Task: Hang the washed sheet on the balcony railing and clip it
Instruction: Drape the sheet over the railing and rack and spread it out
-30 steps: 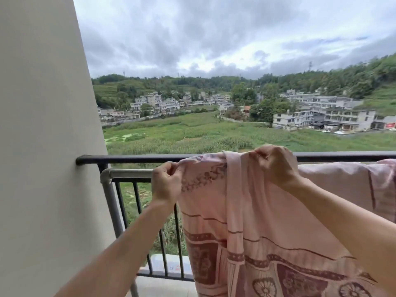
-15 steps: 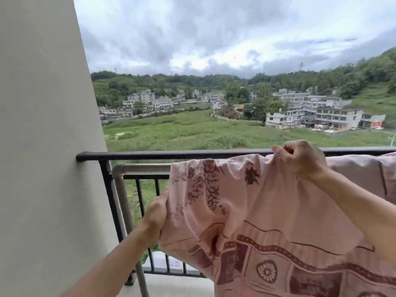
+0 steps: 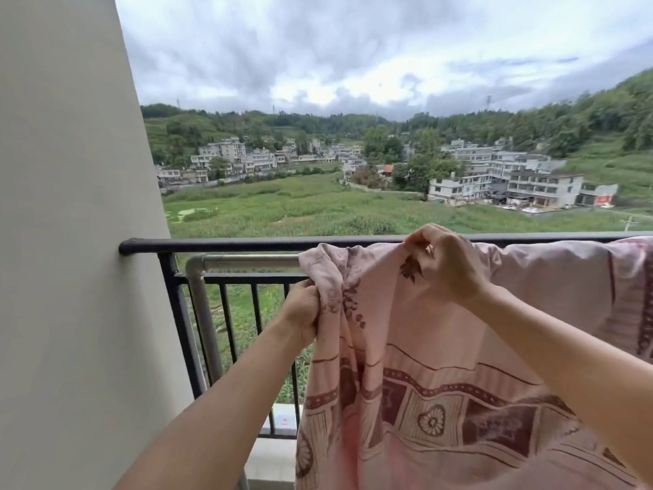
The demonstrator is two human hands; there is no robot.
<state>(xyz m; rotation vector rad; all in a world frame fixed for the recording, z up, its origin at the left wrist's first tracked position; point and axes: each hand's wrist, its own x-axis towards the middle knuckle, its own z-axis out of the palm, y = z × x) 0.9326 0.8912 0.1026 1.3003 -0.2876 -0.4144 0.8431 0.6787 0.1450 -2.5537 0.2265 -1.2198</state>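
My left hand (image 3: pixel 306 311) is bunched around the pink sheet's (image 3: pixel 441 351) side edge, just below the silver bar (image 3: pixel 247 260). My right hand (image 3: pixel 446 264) pinches its top edge up at the black railing (image 3: pixel 226 242), where the sheet's draped over.

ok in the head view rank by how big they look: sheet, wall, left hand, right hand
1. wall
2. sheet
3. right hand
4. left hand, partly hidden by cloth, so its rank against the right hand is unsure.
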